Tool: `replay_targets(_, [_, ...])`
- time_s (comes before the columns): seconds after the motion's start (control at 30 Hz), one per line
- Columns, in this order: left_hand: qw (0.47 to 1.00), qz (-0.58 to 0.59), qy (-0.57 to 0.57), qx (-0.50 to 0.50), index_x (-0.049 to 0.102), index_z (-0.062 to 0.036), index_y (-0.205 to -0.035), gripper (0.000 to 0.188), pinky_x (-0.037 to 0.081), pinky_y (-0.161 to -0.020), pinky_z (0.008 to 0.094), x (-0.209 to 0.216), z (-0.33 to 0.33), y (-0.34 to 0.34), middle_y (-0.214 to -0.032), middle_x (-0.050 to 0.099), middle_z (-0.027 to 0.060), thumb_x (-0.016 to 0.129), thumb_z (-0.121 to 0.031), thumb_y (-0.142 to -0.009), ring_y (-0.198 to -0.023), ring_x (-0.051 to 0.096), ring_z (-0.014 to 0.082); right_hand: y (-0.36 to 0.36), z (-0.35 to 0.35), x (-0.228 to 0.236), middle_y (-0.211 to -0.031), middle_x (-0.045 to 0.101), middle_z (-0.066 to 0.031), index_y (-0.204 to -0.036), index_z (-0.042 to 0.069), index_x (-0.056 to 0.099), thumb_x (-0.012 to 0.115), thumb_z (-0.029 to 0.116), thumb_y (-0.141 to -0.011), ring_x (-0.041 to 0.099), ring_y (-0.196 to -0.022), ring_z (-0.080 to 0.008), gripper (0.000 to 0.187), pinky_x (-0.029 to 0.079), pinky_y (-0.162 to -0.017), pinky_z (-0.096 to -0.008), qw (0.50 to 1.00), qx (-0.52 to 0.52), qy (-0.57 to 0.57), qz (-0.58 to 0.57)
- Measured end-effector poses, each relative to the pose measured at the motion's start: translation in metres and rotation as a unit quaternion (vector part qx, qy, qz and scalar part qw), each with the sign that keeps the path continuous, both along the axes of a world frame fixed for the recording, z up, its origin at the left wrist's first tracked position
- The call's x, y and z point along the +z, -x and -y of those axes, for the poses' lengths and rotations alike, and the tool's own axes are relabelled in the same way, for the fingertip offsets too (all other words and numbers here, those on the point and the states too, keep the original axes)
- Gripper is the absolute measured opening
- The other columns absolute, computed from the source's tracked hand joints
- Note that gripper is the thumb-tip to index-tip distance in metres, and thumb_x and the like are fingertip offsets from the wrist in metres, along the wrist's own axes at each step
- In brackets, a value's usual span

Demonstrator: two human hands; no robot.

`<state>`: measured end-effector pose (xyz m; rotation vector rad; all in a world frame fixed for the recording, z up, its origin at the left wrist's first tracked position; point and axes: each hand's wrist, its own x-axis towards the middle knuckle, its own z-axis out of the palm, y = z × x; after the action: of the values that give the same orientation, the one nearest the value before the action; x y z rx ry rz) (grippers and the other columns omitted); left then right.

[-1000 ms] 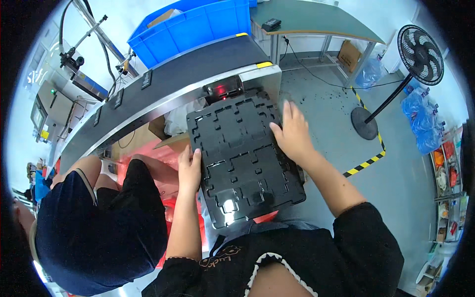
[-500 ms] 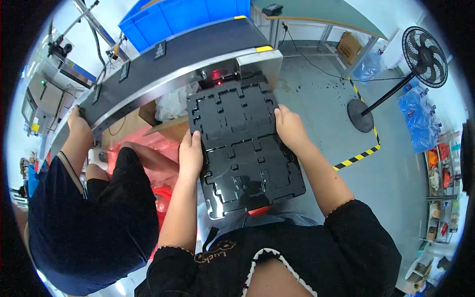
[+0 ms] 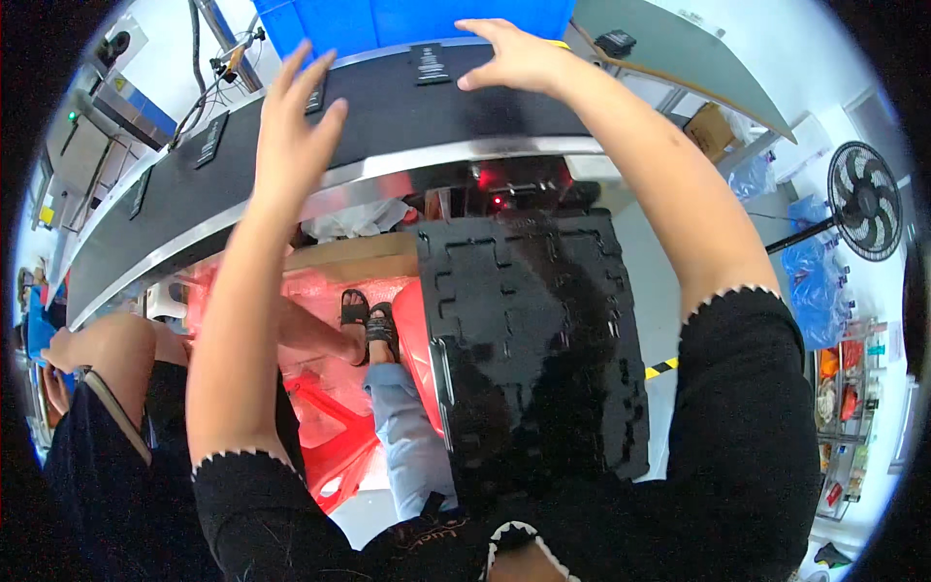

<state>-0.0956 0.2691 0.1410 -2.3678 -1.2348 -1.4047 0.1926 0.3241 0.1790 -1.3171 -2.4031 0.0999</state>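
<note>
My left hand (image 3: 295, 131) is raised over the dark conveyor belt (image 3: 388, 121), its fingers spread and nothing in them. Close to it, a thin black rectangular piece (image 3: 315, 98) lies on the belt, partly hidden by the fingers. My right hand (image 3: 519, 60) reaches over the belt's right part with thumb and forefinger apart. Just left of those fingertips lies another flat black piece with pale printing (image 3: 430, 65); a gap shows between them. The glossy black moulded plastic tray (image 3: 533, 330) rests at my lap, under the belt's front edge, and neither hand touches it.
Further left on the belt lie more black pieces (image 3: 211, 141). A blue crate (image 3: 407, 19) stands behind the belt. A co-worker's leg (image 3: 126, 339) is at my left, beside a red plastic stool (image 3: 335, 427). A standing fan (image 3: 863, 201) is at the right.
Both hands have let go of the tray and moved up over the belt. The tray now lies at my lap. The black pieces have shifted right along the belt.
</note>
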Motion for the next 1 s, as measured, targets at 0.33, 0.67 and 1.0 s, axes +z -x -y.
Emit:
replay_targets(0.33, [0.900, -0.221, 0.374, -0.042, 0.043, -0.0237, -0.143, 0.085, 0.032, -0.109, 0.0383, 0.017, -0.134, 0.002, -0.139, 0.049, 0.0157, 0.079, -0.050, -0.071, -0.131, 0.042, 0.0282, -0.017, -0.069, 0.041, -0.085, 0.070, -0.0155, -0.095, -0.002, 0.070, 0.083, 0.027, -0.061, 0.066, -0.077, -0.0272, 0.046, 0.052, -0.070, -0.0374, 0.974, 0.010, 0.069, 0.215])
replay_targets(0.67, [0.979, -0.068, 0.151, -0.120, 0.055, -0.0023, -0.129, 0.074, 0.036, -0.106, 0.0379, 0.027, 0.046, -0.064, -0.128, 0.057, 0.0144, 0.080, -0.037, -0.068, -0.122, 0.052, 0.0259, -0.049, 0.150, 0.048, -0.119, 0.062, -0.0161, -0.121, 0.005, 0.062, 0.071, 0.021, -0.077, 0.060, -0.106, -0.0279, 0.048, 0.047, -0.094, -0.0377, 0.917, 0.021, 0.328, -0.224])
replay_targets(1.0, [0.913, -0.313, 0.251, -0.074, 0.033, 0.0004, -0.143, 0.076, 0.016, -0.114, 0.0556, -0.044, 0.191, -0.089, -0.153, 0.024, 0.0195, 0.065, -0.035, -0.084, -0.143, 0.022, 0.0348, -0.060, 0.245, -0.081, -0.140, 0.047, -0.0127, -0.127, 0.008, 0.055, 0.067, 0.031, -0.085, 0.037, -0.136, -0.0294, 0.049, 0.030, -0.110, -0.0475, 0.990, 0.128, 0.044, 0.035])
